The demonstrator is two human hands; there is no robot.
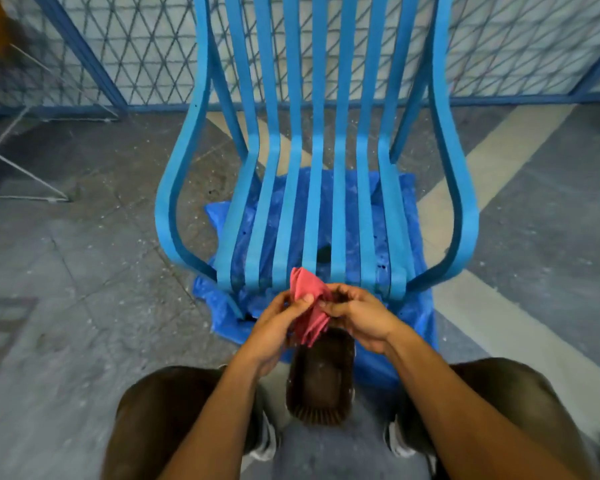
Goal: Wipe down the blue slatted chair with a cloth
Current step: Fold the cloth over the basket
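Note:
The blue slatted chair (312,188) faces me, its seat slats running toward my hands and curved armrests on both sides. A crumpled pink cloth (309,306) is bunched just in front of the seat's front edge. My left hand (278,327) pinches the cloth from the left. On the other side, my right hand (357,317) grips it with its fingertips. Both hands sit slightly below the seat edge, apart from the slats.
A blue plastic sheet (413,306) lies on the floor under the chair. A dark ribbed tub (321,382) stands between my knees, below my hands. A blue-framed wire mesh fence (136,46) runs behind the chair. The floor is speckled concrete with pale painted bands.

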